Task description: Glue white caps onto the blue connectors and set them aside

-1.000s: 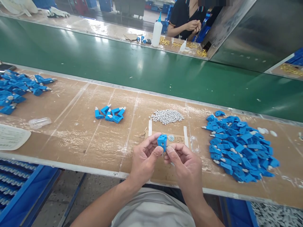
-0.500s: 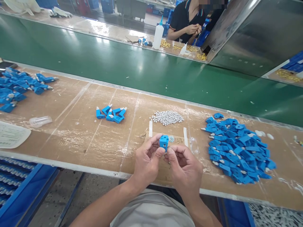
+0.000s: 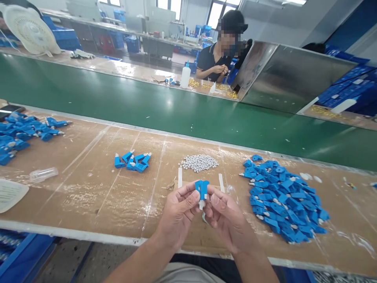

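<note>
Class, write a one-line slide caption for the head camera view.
Left hand and right hand pinch a small blue plastic connector over a brown cardboard-covered bench, beside a heap of blue plastic parts.

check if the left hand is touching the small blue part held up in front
Touching. The head view shows the left hand with thumb and fingertips pressed against the blue part, no gap; the right hand pinches it from the other side.

Green conveyor belt (image 3: 176,114), bright windows (image 3: 219,10), steel panel (image 3: 291,78)

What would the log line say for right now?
left hand: holds blue part | right hand: holds blue part | right: blue pile | beyond: grey bits
</note>
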Motion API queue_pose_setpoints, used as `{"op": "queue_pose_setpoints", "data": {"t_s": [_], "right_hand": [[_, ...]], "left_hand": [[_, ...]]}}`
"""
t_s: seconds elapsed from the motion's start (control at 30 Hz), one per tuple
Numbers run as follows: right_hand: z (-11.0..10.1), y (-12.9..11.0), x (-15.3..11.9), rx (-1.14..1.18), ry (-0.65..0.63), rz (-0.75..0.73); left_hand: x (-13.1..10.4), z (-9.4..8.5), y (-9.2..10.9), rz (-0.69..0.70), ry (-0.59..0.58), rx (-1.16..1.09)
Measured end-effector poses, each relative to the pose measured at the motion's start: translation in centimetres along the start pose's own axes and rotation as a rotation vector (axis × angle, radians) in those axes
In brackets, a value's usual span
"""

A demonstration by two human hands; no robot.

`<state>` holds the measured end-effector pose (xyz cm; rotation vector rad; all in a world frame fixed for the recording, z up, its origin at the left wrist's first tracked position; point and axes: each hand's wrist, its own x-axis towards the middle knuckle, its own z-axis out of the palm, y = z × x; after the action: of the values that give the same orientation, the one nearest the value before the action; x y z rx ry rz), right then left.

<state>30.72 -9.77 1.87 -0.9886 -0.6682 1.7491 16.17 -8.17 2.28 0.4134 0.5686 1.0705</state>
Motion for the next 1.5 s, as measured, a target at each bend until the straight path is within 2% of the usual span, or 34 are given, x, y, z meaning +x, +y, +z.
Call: {"op": "queue_pose_setpoints", "data": {"t_s": [0.23,0.43,0.53,0.6,0.67,0.8,0.93,1.07,1.27,1.5], "right_hand": [[0.4,-0.3,0.5,0.102,-0.013,-0.027],[0.0,-0.1,0.5,0.089,0.006,-0.083],[0.0,0.0,0.6,0.086,-0.02,-0.074],[-0.1,-0.3,0.6,0.082,-0.058,-0.056],[-0.2,-1.0,0.6,0.067,-0.1,-0.081],[-0.5,-3.3,0.6,-0.157,-0.082,-0.312],[-0.3,-4.8,0.3,-0.456,-0.157,-0.457],[-0.3,-4.7,0.2,-0.485,-0.211,-0.454],[-0.7,-4.2,-0.1,-0.414,-0.232,-0.431],[-0.9,-4.0,-0.1,-0.37,-0.202,-0.428]], "left_hand": [[0.3,0.9,0.4,0.048,-0.001,0.081],[0.3,0.7,-0.1,0.131,0.001,0.242],[0.4,0.8,-0.1,0.145,-0.01,0.231],[0.3,1.1,0.5,0.099,-0.041,0.141],[0.2,1.5,1.3,-0.004,-0.106,0.006],[-0.3,2.0,2.8,-0.282,-0.22,-0.304],[-0.7,1.9,2.9,-0.465,-0.218,-0.524],[-0.9,1.8,2.5,-0.503,-0.188,-0.594],[-0.9,2.2,2.4,-0.496,-0.158,-0.576],[-0.8,2.4,2.4,-0.477,-0.141,-0.532]]}}
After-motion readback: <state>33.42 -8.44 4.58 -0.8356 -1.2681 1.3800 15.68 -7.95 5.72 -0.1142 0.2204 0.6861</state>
